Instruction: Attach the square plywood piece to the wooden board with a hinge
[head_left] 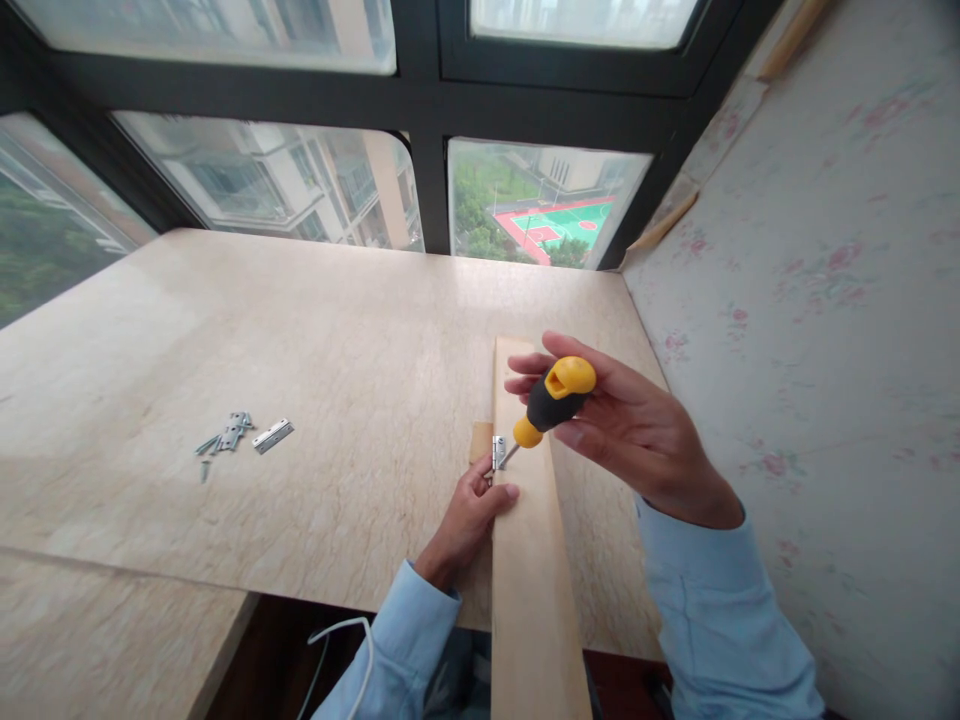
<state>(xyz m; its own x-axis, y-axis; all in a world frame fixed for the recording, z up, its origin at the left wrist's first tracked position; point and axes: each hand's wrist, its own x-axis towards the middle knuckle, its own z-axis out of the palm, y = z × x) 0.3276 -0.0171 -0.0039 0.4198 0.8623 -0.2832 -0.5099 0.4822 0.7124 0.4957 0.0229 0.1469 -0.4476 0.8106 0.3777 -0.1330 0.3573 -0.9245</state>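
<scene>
A long pale wooden board point(529, 560) runs away from me over the counter. On its left edge sits a small silver hinge point(499, 450), with a wood-coloured piece point(480, 440) showing just left of it. My left hand point(472, 515) grips the board's left edge, thumb on top and fingertips by the lower end of the hinge. In my right hand point(630, 430) is a yellow and black screwdriver point(553, 405), tilted, held loosely by its handle between thumb and fingers. Its tip meets the hinge; any screw under it is too small to make out.
Left on the marble-patterned counter point(337, 350) lie a pile of hinges and screws point(231, 432), a separate hinge point(273, 436) and a loose screw point(205, 470). A white cable point(352, 625) hangs by my left sleeve. Windows stand behind, a flowered wall point(817, 330) at right.
</scene>
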